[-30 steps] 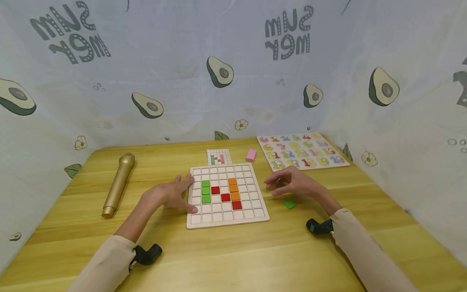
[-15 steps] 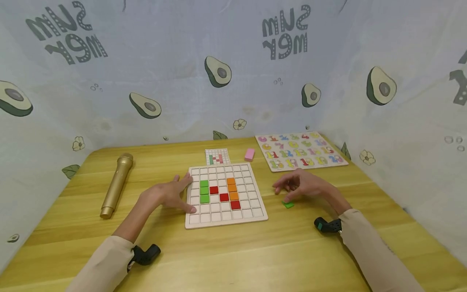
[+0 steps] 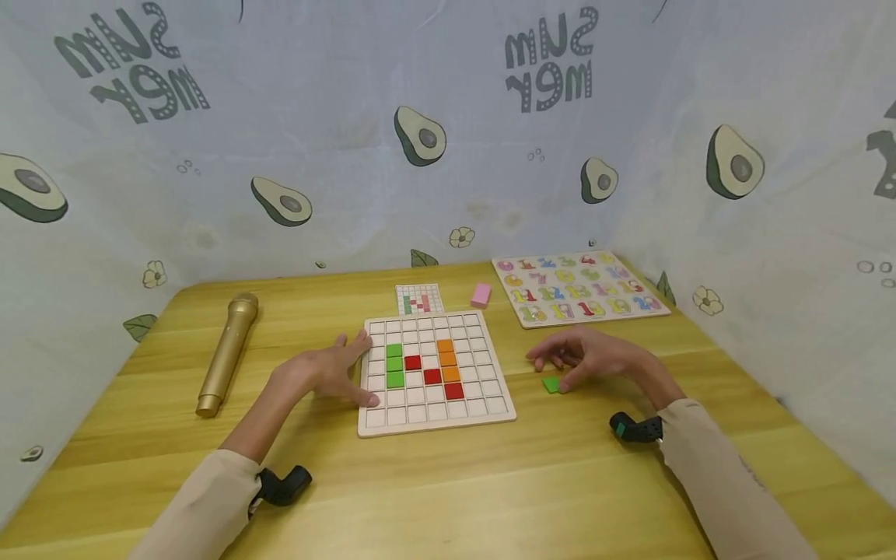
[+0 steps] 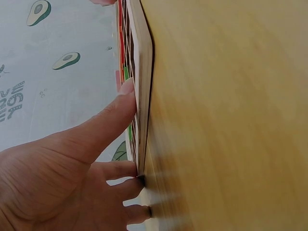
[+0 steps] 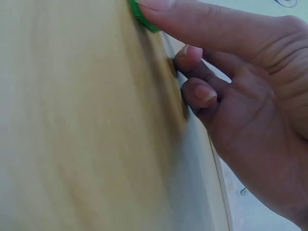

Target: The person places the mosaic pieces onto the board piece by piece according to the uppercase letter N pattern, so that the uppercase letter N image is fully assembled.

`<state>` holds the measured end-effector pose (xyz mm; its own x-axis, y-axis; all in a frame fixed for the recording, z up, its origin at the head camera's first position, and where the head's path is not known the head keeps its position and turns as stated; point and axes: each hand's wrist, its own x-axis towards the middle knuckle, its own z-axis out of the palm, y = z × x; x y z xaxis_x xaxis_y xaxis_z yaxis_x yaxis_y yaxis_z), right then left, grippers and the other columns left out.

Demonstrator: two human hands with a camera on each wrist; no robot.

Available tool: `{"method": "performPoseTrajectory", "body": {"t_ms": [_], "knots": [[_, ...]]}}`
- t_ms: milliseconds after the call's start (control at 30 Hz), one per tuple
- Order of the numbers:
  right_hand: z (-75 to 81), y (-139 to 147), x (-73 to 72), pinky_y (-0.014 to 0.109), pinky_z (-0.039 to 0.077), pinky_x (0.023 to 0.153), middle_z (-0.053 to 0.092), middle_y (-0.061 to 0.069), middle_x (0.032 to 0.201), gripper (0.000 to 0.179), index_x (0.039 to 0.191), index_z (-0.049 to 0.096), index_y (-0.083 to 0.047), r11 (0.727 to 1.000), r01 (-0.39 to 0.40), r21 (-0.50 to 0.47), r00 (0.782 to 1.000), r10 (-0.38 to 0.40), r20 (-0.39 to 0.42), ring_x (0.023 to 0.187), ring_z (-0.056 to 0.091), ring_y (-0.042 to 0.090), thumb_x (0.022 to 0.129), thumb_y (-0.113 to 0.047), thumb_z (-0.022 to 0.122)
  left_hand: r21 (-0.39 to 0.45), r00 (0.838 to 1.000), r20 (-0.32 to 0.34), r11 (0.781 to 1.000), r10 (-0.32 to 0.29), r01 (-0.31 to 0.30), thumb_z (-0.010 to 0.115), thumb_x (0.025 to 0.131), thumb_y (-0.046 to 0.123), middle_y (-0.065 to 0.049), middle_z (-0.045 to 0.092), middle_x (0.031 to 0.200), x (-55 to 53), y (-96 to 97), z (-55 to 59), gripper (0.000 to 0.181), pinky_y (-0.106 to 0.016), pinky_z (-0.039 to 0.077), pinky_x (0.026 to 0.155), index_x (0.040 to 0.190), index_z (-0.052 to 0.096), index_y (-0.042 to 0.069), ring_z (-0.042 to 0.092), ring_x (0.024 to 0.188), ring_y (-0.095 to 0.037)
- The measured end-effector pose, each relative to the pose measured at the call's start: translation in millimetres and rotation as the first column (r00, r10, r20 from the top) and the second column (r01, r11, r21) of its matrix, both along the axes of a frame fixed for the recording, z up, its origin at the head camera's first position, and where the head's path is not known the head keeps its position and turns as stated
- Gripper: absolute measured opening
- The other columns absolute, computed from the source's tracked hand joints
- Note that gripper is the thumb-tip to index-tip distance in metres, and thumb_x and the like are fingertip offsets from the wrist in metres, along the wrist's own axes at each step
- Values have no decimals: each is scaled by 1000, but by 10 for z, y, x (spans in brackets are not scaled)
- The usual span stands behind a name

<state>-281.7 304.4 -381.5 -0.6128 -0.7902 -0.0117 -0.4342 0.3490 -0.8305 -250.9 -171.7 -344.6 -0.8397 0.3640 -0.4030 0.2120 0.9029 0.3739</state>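
Note:
A pale wooden grid board point(image 3: 408, 416) carries several tiles: a green column point(image 3: 395, 365), red squares point(image 3: 432, 376) and an orange column point(image 3: 448, 359). My left hand point(image 3: 325, 373) rests at its left side, thumb point(image 4: 110, 120) on the near left part and the other fingers spread along the edge. Right of the board, a loose green tile point(image 3: 550, 384) lies on the table. My right hand point(image 3: 605, 354) touches this tile with the thumb point(image 5: 202, 21); its other fingers point(image 5: 199, 91) are loosely bent, off the tile.
Behind the board lie a small pattern card point(image 3: 419, 290) and a pink block point(image 3: 481, 295). A number puzzle board point(image 3: 581, 288) sits at the back right, a gold microphone point(image 3: 227, 354) at the left. A printed curtain point(image 3: 350, 140) hangs behind the wooden table point(image 3: 420, 498).
My right hand has moved away from the board to the right, and its thumb has come down onto the loose green tile, which has shifted slightly. The left hand stays on the board.

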Motion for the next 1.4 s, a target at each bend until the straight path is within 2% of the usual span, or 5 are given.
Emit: {"method": "performPoseTrajectory", "body": {"t_ms": [367, 567, 867, 1133, 1400], "knots": [[71, -96, 63, 24, 45, 71, 70, 16, 107, 45, 134, 68, 9, 987, 131, 91, 991, -128, -40, 80, 54, 18, 93, -1, 83, 11, 1000, 1, 1000, -6, 6, 87, 89, 53, -22, 4, 180, -4, -5, -1, 121, -71, 23, 124, 175, 13, 11, 8, 166, -42], [92, -139, 62, 23, 47, 75, 73, 12, 105, 43, 132, 70, 8, 977, 183, 112, 983, -179, -50, 86, 60, 18, 93, -3, 84, 10, 1000, 8, 1000, 4, -4, 87, 89, 53, -26, 4, 179, 3, -8, 13, 122, -72, 22, 124, 175, 12, 11, 8, 165, -44], [189, -204, -8, 25, 48, 70, 75, 11, 96, 35, 119, 75, 8, 975, 156, 162, 985, -141, -99, 79, 62, 19, 88, -1, 88, 6, 1000, 1, 1000, 1, -1, 87, 89, 54, -26, 5, 179, -2, -1, 13, 122, -72, 23, 124, 175, 13, 11, 9, 165, -44], [264, -365, -131, 26, 54, 70, 73, 18, 88, 35, 113, 75, 9, 978, 84, 192, 996, -81, -23, 76, 65, 18, 82, 4, 91, 0, 1000, 2, 1000, 4, -4, 87, 89, 55, -26, 6, 178, 3, 7, -5, 121, -73, 23, 123, 175, 14, 11, 10, 165, -45], [232, -528, -178, 29, 58, 75, 75, 6, 88, 25, 105, 79, 0, 960, 197, 199, 966, -156, -207, 80, 66, 15, 84, -4, 92, -4, 1000, 4, 1000, 5, -5, 86, 89, 55, -29, 4, 178, -9, 6, -3, 121, -75, 23, 122, 175, 12, 12, 10, 165, -47]]}}
